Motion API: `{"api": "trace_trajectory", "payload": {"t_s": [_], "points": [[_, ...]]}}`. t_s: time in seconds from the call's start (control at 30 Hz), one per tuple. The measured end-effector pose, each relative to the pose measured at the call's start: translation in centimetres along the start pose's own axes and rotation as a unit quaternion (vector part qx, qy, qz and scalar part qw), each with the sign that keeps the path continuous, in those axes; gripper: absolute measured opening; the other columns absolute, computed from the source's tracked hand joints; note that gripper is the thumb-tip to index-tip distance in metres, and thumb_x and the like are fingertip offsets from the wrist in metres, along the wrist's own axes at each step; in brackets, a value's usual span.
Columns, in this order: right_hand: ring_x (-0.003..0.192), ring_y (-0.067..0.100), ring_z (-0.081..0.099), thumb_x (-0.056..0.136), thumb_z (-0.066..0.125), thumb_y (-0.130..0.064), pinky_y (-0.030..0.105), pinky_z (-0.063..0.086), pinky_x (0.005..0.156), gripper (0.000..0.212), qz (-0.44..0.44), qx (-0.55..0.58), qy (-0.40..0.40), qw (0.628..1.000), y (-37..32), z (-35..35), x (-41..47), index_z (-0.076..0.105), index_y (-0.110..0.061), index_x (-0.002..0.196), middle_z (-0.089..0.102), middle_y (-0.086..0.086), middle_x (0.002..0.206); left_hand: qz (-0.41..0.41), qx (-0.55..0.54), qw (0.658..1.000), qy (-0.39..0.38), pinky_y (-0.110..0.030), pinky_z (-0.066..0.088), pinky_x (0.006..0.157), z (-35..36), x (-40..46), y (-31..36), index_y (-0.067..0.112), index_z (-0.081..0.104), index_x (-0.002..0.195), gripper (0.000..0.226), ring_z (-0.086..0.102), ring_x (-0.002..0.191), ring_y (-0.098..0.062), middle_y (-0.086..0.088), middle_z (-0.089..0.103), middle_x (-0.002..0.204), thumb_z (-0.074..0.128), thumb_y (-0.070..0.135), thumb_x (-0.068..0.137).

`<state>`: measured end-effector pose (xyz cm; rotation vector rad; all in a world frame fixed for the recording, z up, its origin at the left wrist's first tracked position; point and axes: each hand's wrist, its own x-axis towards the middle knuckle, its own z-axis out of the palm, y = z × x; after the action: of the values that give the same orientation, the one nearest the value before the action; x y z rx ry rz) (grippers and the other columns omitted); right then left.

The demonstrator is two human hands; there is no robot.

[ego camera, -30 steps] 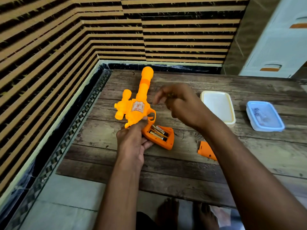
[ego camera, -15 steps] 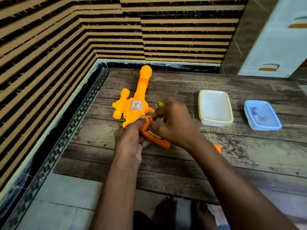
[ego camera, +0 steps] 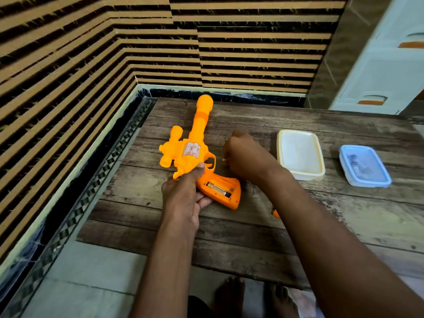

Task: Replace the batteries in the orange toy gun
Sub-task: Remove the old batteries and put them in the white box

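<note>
The orange toy gun (ego camera: 197,152) lies on the wooden table (ego camera: 229,237) with its barrel pointing away from me. My left hand (ego camera: 183,198) grips it where the body meets the handle. The handle's battery compartment is open and faces up, and one battery (ego camera: 218,188) shows inside. My right hand (ego camera: 247,157) hovers just right of the trigger, its fingers curled round a small battery (ego camera: 227,140) of which only the ends peek out. A corner of the orange compartment cover (ego camera: 276,213) shows on the table behind my right forearm.
A closed cream container (ego camera: 300,154) and a closed blue container (ego camera: 364,166) sit on the table's right half. Striped walls meet in a corner at the left and back. A pale cabinet (ego camera: 385,65) stands at the back right. My feet show below the table's near edge.
My right hand went down to the open compartment, then drew back up and right holding a battery. Two batteries showed in the compartment a second ago; one shows now. The left hand kept its grip.
</note>
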<state>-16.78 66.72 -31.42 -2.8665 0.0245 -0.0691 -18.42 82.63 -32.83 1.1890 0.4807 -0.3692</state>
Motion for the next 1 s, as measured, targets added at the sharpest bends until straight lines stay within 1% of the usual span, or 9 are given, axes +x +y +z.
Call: {"api": "trace_trajectory", "payload": {"t_s": [0.1,0.2,0.3,0.37,0.5,0.6,0.73,0.9,1.0], "points": [[0.096,0.041,0.063,0.098,0.061,-0.012,0.050,0.058,0.082,0.014,-0.002,0.030,0.010,0.999,0.1,0.1,-0.2,0.070,-0.003,0.105,0.053,0.017,0.115,0.004,-0.002,1.000,-0.001,-0.041,0.062,0.066,0.0,0.1,0.0,0.014,0.067,0.119,0.032,0.076,0.090,-0.028,-0.015,0.077,0.105,0.078,0.019,0.089],[0.099,0.031,0.064,0.096,0.067,-0.017,0.042,0.056,0.081,0.035,-0.022,0.080,0.008,0.997,-0.3,-0.9,-1.5,0.068,-0.018,0.131,0.055,0.009,0.114,0.005,-0.003,1.000,-0.002,-0.044,0.062,0.071,-0.1,0.1,-0.1,0.015,0.067,0.117,0.031,0.076,0.092,-0.030,-0.015,0.077,0.105,0.078,0.019,0.089],[0.095,0.022,0.065,0.090,0.056,0.013,0.041,0.058,0.082,0.070,-0.044,0.149,0.059,0.986,-1.1,-2.3,-3.7,0.053,-0.021,0.150,0.064,0.009,0.122,0.004,0.000,1.000,-0.004,-0.041,0.062,0.067,0.0,0.0,-0.1,0.015,0.069,0.108,0.021,0.077,0.091,-0.030,-0.014,0.078,0.101,0.077,0.018,0.089],[0.090,0.016,0.063,0.085,0.054,0.021,0.036,0.057,0.079,0.068,-0.056,0.208,0.116,0.970,-1.6,-2.8,-5.2,0.061,-0.015,0.142,0.069,0.007,0.116,0.006,0.002,1.000,-0.002,-0.038,0.061,0.062,0.1,-0.1,-0.1,0.015,0.070,0.106,0.018,0.077,0.088,-0.029,-0.014,0.078,0.098,0.077,0.019,0.089],[0.096,0.016,0.065,0.090,0.068,0.012,0.018,0.053,0.082,0.043,-0.059,0.272,0.253,0.927,-1.5,-2.3,-7.4,0.072,-0.016,0.122,0.062,0.006,0.111,0.012,0.006,1.000,0.003,-0.036,0.060,0.058,0.1,-0.2,0.0,0.013,0.069,0.113,0.026,0.077,0.085,-0.027,-0.013,0.078,0.096,0.077,0.020,0.089],[0.095,0.023,0.072,0.093,0.069,0.003,0.035,0.060,0.080,0.029,-0.049,0.361,0.318,0.875,-1.4,-1.8,-8.5,0.072,-0.015,0.116,0.061,0.006,0.107,0.015,0.008,1.000,0.008,-0.037,0.060,0.060,0.1,-0.1,0.0,0.014,0.068,0.114,0.027,0.077,0.088,-0.028,-0.013,0.078,0.101,0.077,0.020,0.089],[0.097,0.025,0.078,0.097,0.066,0.002,0.052,0.061,0.080,0.033,-0.046,0.464,0.320,0.825,-1.7,-1.8,-9.3,0.067,-0.019,0.122,0.064,0.011,0.111,0.022,0.010,1.000,0.010,-0.037,0.062,0.061,0.1,-0.1,0.0,0.015,0.068,0.121,0.033,0.077,0.090,-0.029,-0.013,0.078,0.105,0.077,0.019,0.089],[0.100,0.017,0.079,0.100,0.063,0.006,0.058,0.061,0.081,0.032,-0.053,0.493,0.305,0.813,-1.9,-1.7,-9.3,0.063,-0.013,0.125,0.064,0.020,0.116,0.021,0.013,1.000,0.010,-0.032,0.060,0.053,0.3,-0.2,0.0,0.015,0.070,0.112,0.023,0.077,0.081,-0.024,-0.011,0.078,0.096,0.076,0.018,0.090],[0.100,0.017,0.079,0.101,0.061,0.003,0.060,0.060,0.078,0.034,-0.059,0.481,0.295,0.823,-1.9,-1.1,-9.1,0.062,-0.017,0.128,0.065,0.016,0.113,0.023,0.016,1.000,0.010,-0.036,0.062,0.058,0.3,-0.3,-0.1,0.013,0.070,0.116,0.027,0.078,0.086,-0.028,-0.014,0.078,0.101,0.076,0.018,0.090]]}}
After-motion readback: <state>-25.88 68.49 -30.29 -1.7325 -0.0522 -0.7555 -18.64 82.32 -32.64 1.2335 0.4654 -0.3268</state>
